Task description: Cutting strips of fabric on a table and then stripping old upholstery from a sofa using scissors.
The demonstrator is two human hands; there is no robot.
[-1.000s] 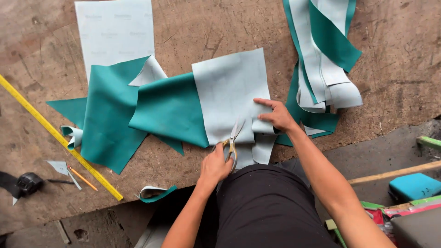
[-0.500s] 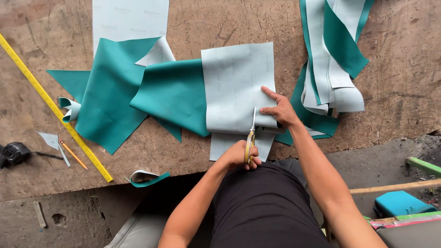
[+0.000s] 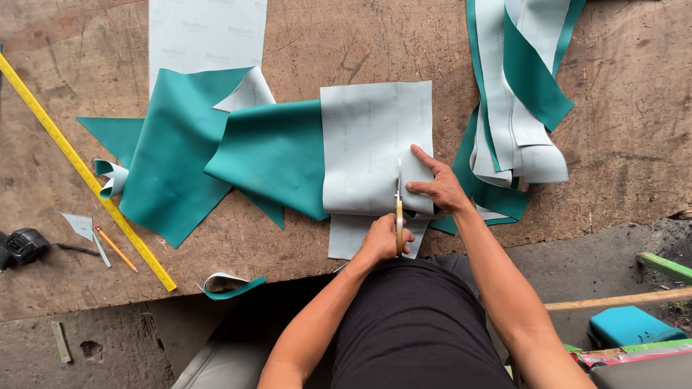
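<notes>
The left hand (image 3: 382,241) grips yellow-handled scissors (image 3: 398,209), blades pointing away into the grey sheet (image 3: 367,151) (teal face folded under). The right hand (image 3: 436,187) presses the sheet flat just beside the blades.

Sheet material (image 3: 274,155): flexible vinyl-like stuff, teal face smooth with slight sheen, back pale grey and matt. Scissors (image 3: 398,212): bright metal blades, yellowish handles, look plastic. Worktable (image 3: 634,130): bare wood board, rough, scratched, stained, matt. Ruler (image 3: 86,173): yellow, smooth, material unclear. Pencil (image 3: 115,248): painted wood, orange. Strip pile (image 3: 519,101): same 2-sided sheet.
</notes>
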